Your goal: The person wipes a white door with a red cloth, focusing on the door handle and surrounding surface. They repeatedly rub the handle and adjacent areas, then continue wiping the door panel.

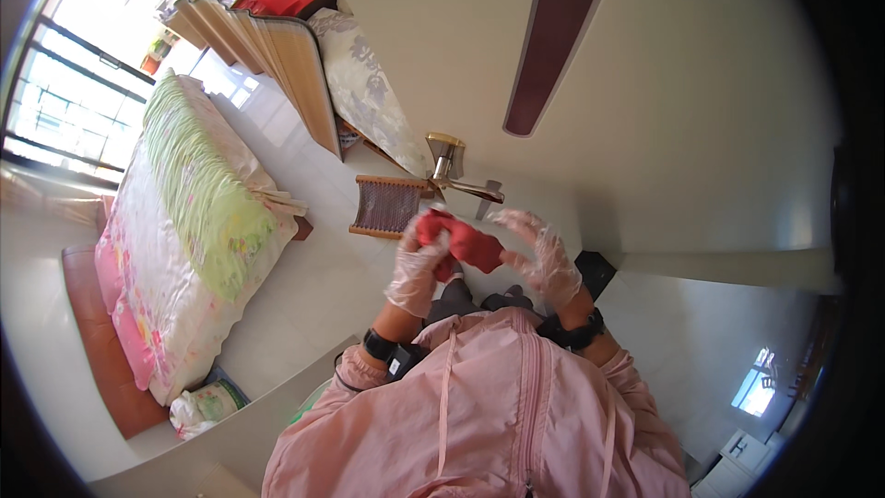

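A crumpled red cloth point(473, 246) is bunched in my left hand point(415, 277), which wears a clear, thin plastic glove. The cloth's right end points toward my right hand point(546, 259), gloved the same way with fingers spread. The lower fingertips of that hand come close to the cloth's end; whether they touch it I cannot tell. Just beyond the hands, a shiny metal lever handle point(473, 188) sticks out from a cream door point(664, 124). A dark red strip point(556, 34) runs along the door's face.
A low wooden stool point(389, 204) with a woven top stands on the pale tiled floor beyond my left hand. Leftward is a bed with a green quilt point(207, 200). A folded bamboo mat point(276, 55) leans behind the stool. A black box-like object point(594, 273) sits beside my right wrist.
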`<state>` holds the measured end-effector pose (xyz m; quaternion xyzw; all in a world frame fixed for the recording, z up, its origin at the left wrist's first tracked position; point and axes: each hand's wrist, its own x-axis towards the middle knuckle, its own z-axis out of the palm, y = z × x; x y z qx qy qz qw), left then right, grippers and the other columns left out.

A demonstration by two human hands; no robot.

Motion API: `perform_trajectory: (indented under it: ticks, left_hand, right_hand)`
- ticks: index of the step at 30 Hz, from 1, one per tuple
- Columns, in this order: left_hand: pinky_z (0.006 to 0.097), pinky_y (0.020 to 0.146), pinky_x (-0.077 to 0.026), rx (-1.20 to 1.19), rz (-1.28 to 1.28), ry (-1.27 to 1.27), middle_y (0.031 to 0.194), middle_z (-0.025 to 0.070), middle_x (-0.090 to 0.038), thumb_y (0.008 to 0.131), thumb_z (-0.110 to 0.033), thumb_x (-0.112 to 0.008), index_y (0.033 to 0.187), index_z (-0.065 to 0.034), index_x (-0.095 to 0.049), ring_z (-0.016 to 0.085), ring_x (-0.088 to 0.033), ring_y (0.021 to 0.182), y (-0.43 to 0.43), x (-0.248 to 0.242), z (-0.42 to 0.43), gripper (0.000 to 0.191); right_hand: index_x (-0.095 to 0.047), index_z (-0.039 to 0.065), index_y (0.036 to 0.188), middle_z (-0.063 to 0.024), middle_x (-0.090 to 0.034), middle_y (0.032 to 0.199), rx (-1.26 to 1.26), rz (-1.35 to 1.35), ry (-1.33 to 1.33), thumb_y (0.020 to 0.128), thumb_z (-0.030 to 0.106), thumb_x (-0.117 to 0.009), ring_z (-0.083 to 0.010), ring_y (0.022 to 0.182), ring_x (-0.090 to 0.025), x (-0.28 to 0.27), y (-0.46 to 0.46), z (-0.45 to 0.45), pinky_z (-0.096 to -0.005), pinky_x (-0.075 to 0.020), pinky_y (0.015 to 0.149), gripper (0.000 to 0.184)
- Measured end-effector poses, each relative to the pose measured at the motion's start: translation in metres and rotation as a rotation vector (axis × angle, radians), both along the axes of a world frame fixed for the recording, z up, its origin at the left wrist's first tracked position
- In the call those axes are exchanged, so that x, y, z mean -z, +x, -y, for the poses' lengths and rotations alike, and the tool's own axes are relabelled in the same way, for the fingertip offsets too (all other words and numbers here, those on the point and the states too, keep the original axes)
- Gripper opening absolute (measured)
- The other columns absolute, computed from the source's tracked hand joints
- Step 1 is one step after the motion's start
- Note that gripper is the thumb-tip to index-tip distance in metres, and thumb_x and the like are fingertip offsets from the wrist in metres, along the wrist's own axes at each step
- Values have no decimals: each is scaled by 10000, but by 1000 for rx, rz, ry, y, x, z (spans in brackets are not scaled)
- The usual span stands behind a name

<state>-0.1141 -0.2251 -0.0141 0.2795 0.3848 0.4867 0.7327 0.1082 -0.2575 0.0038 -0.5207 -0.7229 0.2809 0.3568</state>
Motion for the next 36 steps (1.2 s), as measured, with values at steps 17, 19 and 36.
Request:
perform_trajectory:
  ticks: [17, 19, 36]
  left_hand:
    - [462, 790, -531, -196, -1446, 623, 1090, 205, -593, 762, -212, -771, 1048, -62, -583, 412, -628, 931, 61, 20, -106, 373]
    - [465, 756, -540, -158, -1501, 570, 1010, 202, -645, 763, -278, -775, 1025, -66, -603, 409, -652, 862, 63, 13, -107, 379]
    - [360, 741, -579, -349, -33, -123, 987, 96, -679, 865, -67, -721, 1047, -27, -636, 212, -670, 907, 7, 75, -137, 205]
  right_hand:
    - [-583, 92, 1116, -136, -647, 955, 143, 354, 52, 915, 191, -629, -344, 872, -651, 67, -32, -84, -464, -522, 742, 229]
    - [-598, 99, 1096, -129, -651, 959, 154, 353, 28, 915, 187, -628, -339, 872, -652, 67, -31, -83, -457, -523, 743, 204]
    - [-591, 106, 1127, -120, -658, 954, 172, 350, 129, 908, 174, -670, -322, 835, -671, 68, -29, -85, -443, -522, 685, 243]
